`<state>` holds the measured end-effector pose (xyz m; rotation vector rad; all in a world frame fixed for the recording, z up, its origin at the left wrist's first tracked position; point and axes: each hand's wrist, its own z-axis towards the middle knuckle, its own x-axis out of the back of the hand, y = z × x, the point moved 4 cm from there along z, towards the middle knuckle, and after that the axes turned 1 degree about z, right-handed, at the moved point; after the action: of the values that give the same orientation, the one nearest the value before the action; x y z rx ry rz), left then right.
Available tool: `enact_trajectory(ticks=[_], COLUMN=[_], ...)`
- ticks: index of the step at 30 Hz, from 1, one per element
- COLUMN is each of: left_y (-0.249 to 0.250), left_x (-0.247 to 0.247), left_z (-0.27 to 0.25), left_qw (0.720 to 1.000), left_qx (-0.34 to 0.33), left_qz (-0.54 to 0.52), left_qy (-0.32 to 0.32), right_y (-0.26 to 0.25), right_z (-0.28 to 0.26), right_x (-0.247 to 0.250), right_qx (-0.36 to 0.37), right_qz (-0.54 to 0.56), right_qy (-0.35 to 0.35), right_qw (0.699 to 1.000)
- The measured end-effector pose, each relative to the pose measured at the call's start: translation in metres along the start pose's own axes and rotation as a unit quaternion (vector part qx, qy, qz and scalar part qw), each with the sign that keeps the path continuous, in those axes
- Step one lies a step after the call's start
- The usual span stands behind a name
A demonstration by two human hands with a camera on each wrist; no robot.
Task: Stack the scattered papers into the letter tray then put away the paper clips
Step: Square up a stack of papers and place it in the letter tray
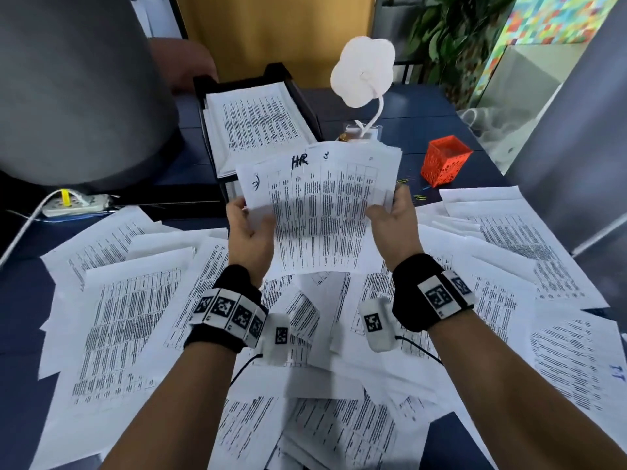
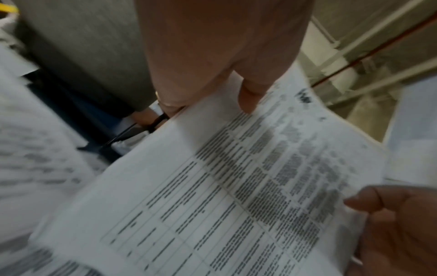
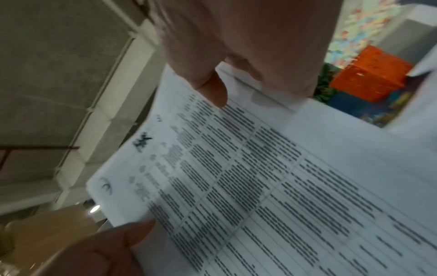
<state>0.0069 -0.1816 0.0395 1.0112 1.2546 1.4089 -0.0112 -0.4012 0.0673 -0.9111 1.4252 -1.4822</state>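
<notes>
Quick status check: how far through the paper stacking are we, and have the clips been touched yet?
Early. Done: the letter tray already holds some sheets. In hand: the left hand and right hand both grip a held stack, lifted near the tray. Left: many scattered papers cover the desk; paper clips lie loose beside the orange holder.

This is an office: a dark blue desk [image 1: 424,106] carries printed table sheets [image 1: 129,320], a black letter tray [image 1: 305,96], a power strip [image 1: 76,204] and an orange pen holder [image 1: 444,161]
</notes>
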Motion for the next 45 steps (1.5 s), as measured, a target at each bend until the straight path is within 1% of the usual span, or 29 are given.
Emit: enact_trajectory(ticks=[2,5,8,12,14,16,18,21,23,25,27,29,31,33,37,40,41,43,45], left_y=[-0.005,-0.009,-0.007,-0.012,-0.016,-0.018,-0.021,-0.027,-0.027,-0.027,-0.029,-0.033,-0.036,-0.035,-0.036,-0.044,-0.048,-0.061,-0.078], left_x=[0.0,-0.007,-0.014,-0.012,-0.012,-0.012,-0.01,-0.013,-0.016,-0.017,-0.016,-0.015,-0.01,-0.005,0.012,0.027,0.031,0.039,0.045], left_z=[-0.001,-0.003,-0.003,0.001,0.002,0.001,0.002,0.003,0.004,0.006,0.009,0.012,0.015,0.018,0.022,0.02,0.018,0.012,0.004], left_qw=[0.999,0.995,0.994,0.995,0.996,0.996,0.995,0.99,0.99,0.991,0.993,0.993,0.992,0.993,0.992,0.988,0.984,0.969,0.949], left_qx=[0.037,0.077,0.077,0.067,0.069,0.069,0.068,0.099,0.102,0.094,0.091,0.107,0.115,0.104,0.113,0.118,0.126,0.167,0.217], left_qz=[-0.015,-0.05,-0.067,-0.07,-0.058,-0.059,-0.076,-0.099,-0.098,-0.094,-0.075,-0.051,-0.031,-0.025,0.015,0.087,0.117,0.178,0.23], left_qy=[-0.019,-0.046,-0.047,0.009,0.005,0.002,0.016,0.014,0.002,0.005,0.014,0.022,0.035,0.045,0.059,0.053,0.05,0.04,0.005], right_y=[0.008,0.018,0.021,0.027,0.035,0.04,0.042,0.046,0.047,0.046,0.048,0.054,0.059,0.07,0.091,0.099,0.102,0.109,0.117], right_z=[0.001,0.001,0.001,0.004,0.005,0.005,0.004,0.002,0.003,0.005,0.007,0.01,0.01,0.009,0.004,0.0,-0.002,-0.006,-0.011], right_x=[0.001,0.0,-0.002,0.002,0.006,0.009,0.009,0.004,0.001,0.0,-0.002,-0.003,-0.001,0.002,0.003,-0.001,-0.002,-0.004,-0.005], right_qx=[-0.029,-0.051,-0.046,-0.046,-0.045,-0.039,-0.039,-0.063,-0.071,-0.061,-0.078,-0.105,-0.104,-0.107,-0.118,-0.125,-0.13,-0.166,-0.203], right_qz=[0.034,0.037,0.038,-0.004,-0.04,-0.053,-0.039,-0.023,-0.02,-0.027,-0.022,-0.015,-0.085,-0.155,-0.22,-0.248,-0.254,-0.266,-0.278], right_qy=[0.003,0.001,0.015,0.031,0.03,0.037,0.033,0.009,0.012,0.021,0.019,0.012,0.0,-0.031,-0.089,-0.12,-0.13,-0.151,-0.166], right_qw=[0.999,0.998,0.998,0.998,0.998,0.997,0.998,0.998,0.997,0.998,0.997,0.994,0.991,0.982,0.964,0.953,0.95,0.937,0.924])
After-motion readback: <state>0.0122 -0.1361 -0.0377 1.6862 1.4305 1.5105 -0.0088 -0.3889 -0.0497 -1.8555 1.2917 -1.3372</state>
